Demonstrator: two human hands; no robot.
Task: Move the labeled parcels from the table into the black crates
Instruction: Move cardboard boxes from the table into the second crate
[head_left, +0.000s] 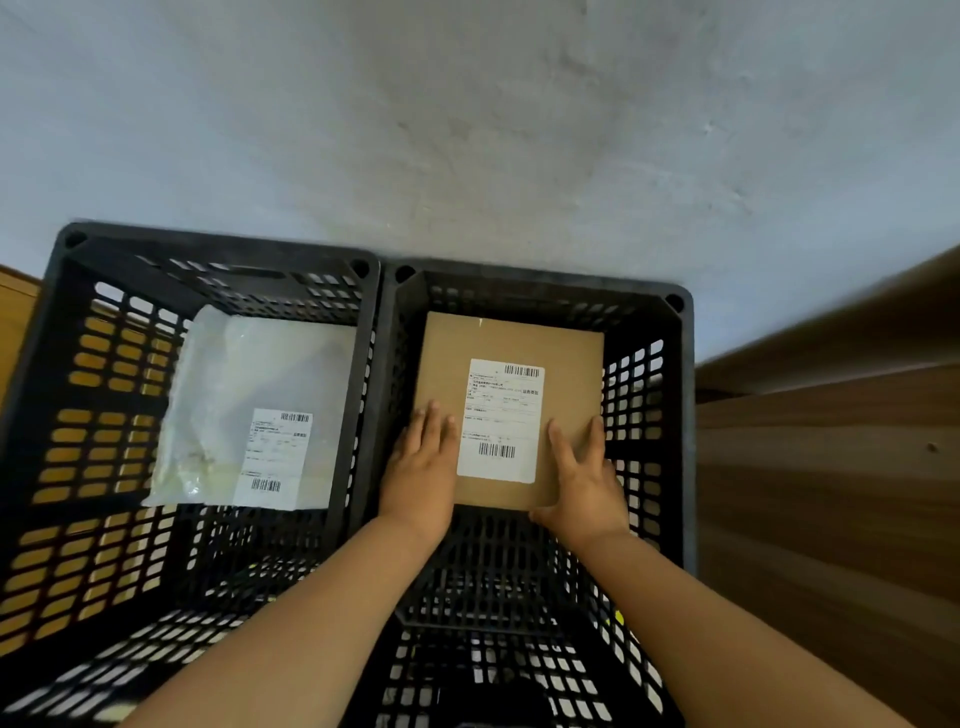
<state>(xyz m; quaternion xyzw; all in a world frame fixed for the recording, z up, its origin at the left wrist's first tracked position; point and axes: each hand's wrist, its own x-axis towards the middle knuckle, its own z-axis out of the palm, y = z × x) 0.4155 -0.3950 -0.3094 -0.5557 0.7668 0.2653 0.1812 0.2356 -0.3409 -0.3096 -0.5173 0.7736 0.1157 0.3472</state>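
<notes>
Two flat hands, left hand (420, 457) and right hand (584, 475), press the stiff, seemingly light cardboard box (511, 338); grip its side edges.

I see two black crates side by side, their inner walls touching — no gap to slip a hand between them. The right crate (670, 415) is mostly filled by a cardboard box (566, 364), with both hands flat on its near end: left hand (422, 467), right hand (584, 480). Only thin strips of free room run along the box's sides, more toward the near wall. The left crate (67, 364) holds a clear plastic mailer (244, 384) lying flat — open floor lies to its left and in front. A wooden panel (831, 493) stands close on the right.
</notes>
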